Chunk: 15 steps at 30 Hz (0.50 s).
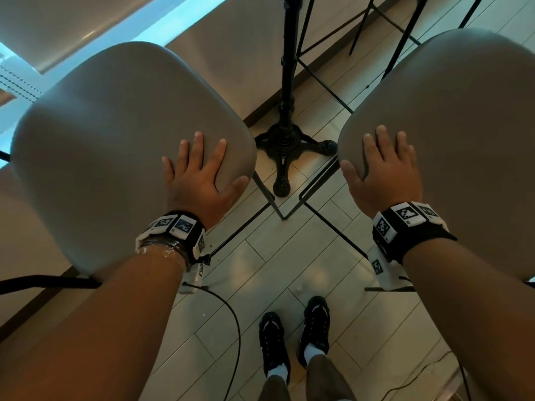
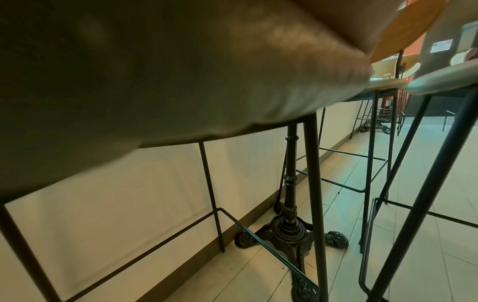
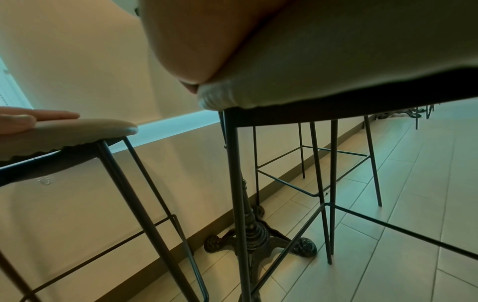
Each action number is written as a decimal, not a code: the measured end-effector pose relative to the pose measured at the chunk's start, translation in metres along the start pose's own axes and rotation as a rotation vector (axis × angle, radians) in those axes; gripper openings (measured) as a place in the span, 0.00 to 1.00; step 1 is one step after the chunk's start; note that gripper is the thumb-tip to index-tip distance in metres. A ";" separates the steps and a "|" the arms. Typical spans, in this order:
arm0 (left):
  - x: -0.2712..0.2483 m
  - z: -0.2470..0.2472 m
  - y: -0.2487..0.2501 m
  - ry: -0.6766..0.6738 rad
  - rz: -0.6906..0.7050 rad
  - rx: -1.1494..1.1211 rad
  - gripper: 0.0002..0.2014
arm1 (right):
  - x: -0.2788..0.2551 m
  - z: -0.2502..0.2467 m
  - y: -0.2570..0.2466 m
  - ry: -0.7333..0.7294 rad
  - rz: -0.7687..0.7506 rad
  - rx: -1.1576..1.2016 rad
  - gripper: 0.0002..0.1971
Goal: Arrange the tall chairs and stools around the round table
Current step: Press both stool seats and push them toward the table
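Note:
Two tall stools with grey padded seats and thin black metal legs stand either side of the round table's black cast-iron pedestal (image 1: pixel 288 82); the table top is out of view. My left hand (image 1: pixel 202 172) rests flat on the near right corner of the left stool (image 1: pixel 115 134), fingers spread, thumb along the edge. My right hand (image 1: pixel 382 166) lies flat on the near left corner of the right stool (image 1: pixel 451 134), with the thumb (image 3: pixel 189 57) over the corner. In the right wrist view the left hand's fingers (image 3: pixel 44 115) lie straight on the left stool's seat (image 3: pixel 77 130).
The pedestal's clawed base (image 1: pixel 289 146) stands on the tiled floor against the wall's brown skirting (image 2: pixel 181 261). A third stool's leg frame (image 1: pixel 327 68) stands behind the table, at the top right. A black cable (image 1: pixel 234 322) trails on the floor by my shoes (image 1: pixel 295 337).

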<state>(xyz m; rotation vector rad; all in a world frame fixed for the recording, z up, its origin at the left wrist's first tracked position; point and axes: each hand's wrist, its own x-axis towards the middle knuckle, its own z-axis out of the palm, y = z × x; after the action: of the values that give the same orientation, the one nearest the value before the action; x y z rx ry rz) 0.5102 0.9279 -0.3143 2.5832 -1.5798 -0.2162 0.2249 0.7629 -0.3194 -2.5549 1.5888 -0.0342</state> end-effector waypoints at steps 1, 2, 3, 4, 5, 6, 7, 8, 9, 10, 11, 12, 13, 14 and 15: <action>0.000 0.000 0.000 -0.003 0.003 -0.002 0.40 | 0.000 0.000 0.000 0.005 0.000 0.001 0.38; 0.000 0.000 -0.001 -0.007 0.005 -0.006 0.40 | 0.000 0.001 0.001 0.006 0.002 -0.001 0.38; 0.001 0.000 -0.001 -0.009 0.004 -0.010 0.40 | 0.000 0.002 0.001 0.004 0.003 -0.005 0.38; 0.001 0.000 -0.001 -0.011 0.003 -0.013 0.39 | 0.000 0.002 0.001 0.002 0.005 -0.007 0.38; 0.001 -0.001 -0.001 -0.011 0.000 -0.015 0.40 | 0.001 0.002 0.002 0.001 0.006 -0.007 0.38; 0.001 -0.001 -0.001 -0.012 -0.003 -0.018 0.39 | 0.001 0.002 0.002 0.000 0.008 -0.006 0.38; 0.001 -0.001 -0.001 -0.016 -0.007 -0.022 0.40 | 0.001 0.002 0.002 -0.002 0.009 -0.006 0.39; 0.001 -0.001 -0.002 -0.019 -0.009 -0.026 0.39 | 0.001 0.002 0.001 -0.004 0.009 -0.004 0.38; 0.000 -0.001 -0.002 -0.018 -0.012 -0.029 0.39 | 0.001 0.002 0.001 -0.001 0.007 0.001 0.38; -0.001 -0.001 -0.003 -0.014 -0.013 -0.030 0.39 | 0.001 0.001 0.001 0.007 0.004 0.010 0.38; -0.001 0.000 -0.004 -0.011 -0.015 -0.032 0.38 | 0.000 0.001 0.001 0.020 -0.001 0.020 0.38; -0.001 0.000 -0.005 -0.010 -0.016 -0.035 0.38 | 0.000 0.000 0.001 0.033 -0.007 0.029 0.37; -0.001 0.001 -0.005 -0.010 -0.017 -0.038 0.38 | 0.000 0.000 0.001 0.040 -0.012 0.033 0.37; -0.001 0.001 -0.006 -0.007 -0.017 -0.039 0.38 | 0.000 0.000 0.002 0.044 -0.014 0.035 0.37; -0.001 0.001 -0.006 -0.004 -0.016 -0.036 0.38 | 0.000 0.000 0.002 0.049 -0.015 0.037 0.37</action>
<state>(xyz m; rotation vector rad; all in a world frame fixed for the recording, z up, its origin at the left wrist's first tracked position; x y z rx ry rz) 0.5147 0.9313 -0.3164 2.5707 -1.5424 -0.2490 0.2232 0.7619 -0.3197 -2.5562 1.5709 -0.1274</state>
